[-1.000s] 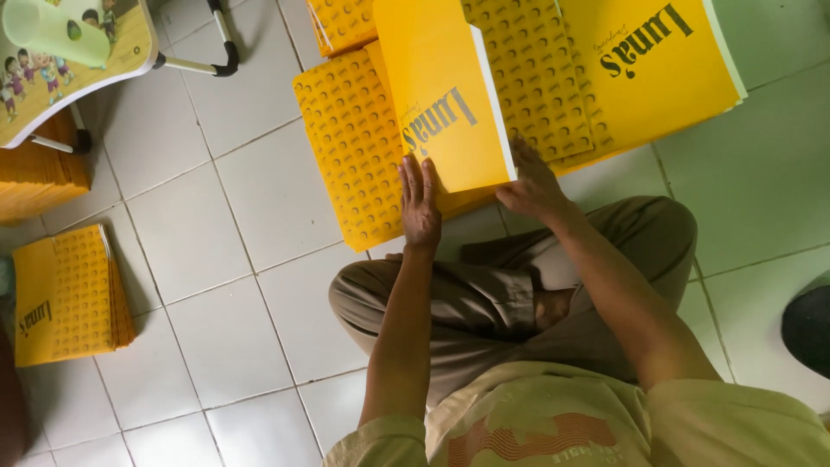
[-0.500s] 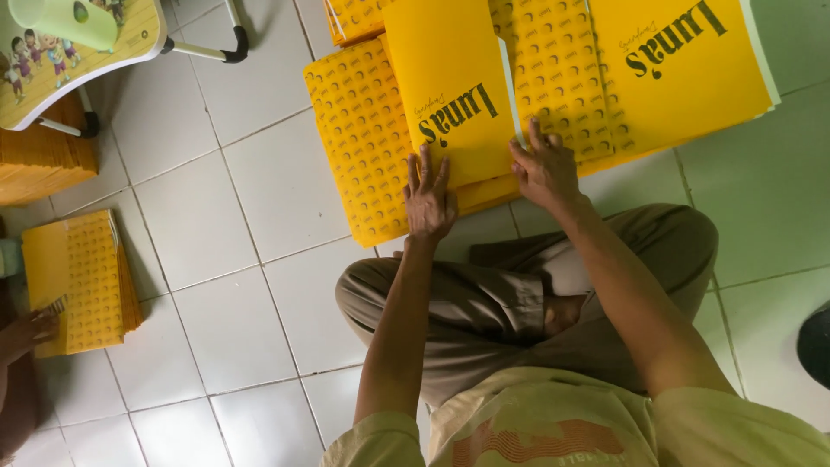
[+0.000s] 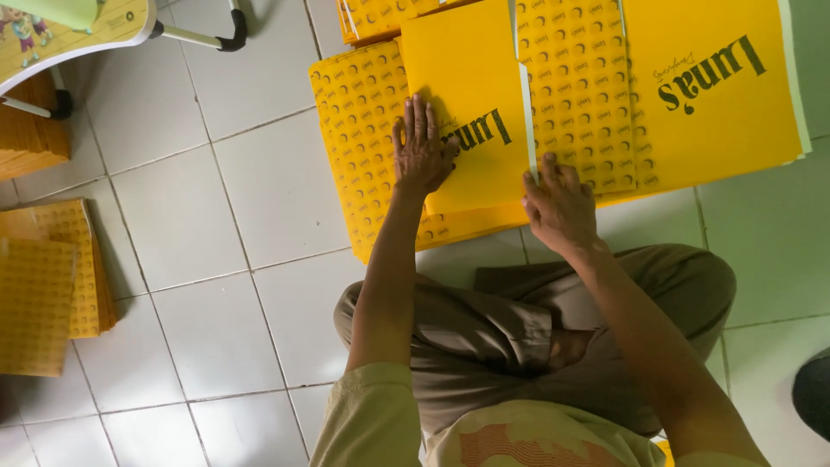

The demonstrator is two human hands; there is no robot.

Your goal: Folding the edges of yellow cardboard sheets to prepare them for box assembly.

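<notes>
A large yellow printed sheet [image 3: 363, 130] with a dotted pattern lies on the white tiled floor in front of my crossed legs. Its plain yellow flap [image 3: 471, 78] with dark lettering is folded over the patterned part. My left hand [image 3: 421, 147] lies flat on the flap's left edge, fingers spread, pressing it down. My right hand [image 3: 560, 203] rests at the flap's white right edge near the fold, fingers bent against the paper. Neither hand holds anything up.
A wide stack of the same yellow sheets [image 3: 718, 95] lies to the right. More yellow sheets [image 3: 52, 268] sit on the floor at the far left. A small folding table [image 3: 78, 35] with a metal leg stands at top left. A dark object [image 3: 813, 389] is at the right edge.
The flap stood raised a second ago and now lies flat. My left hand slid forward onto it. The view shifted, and another person's hand at the left stack is gone.
</notes>
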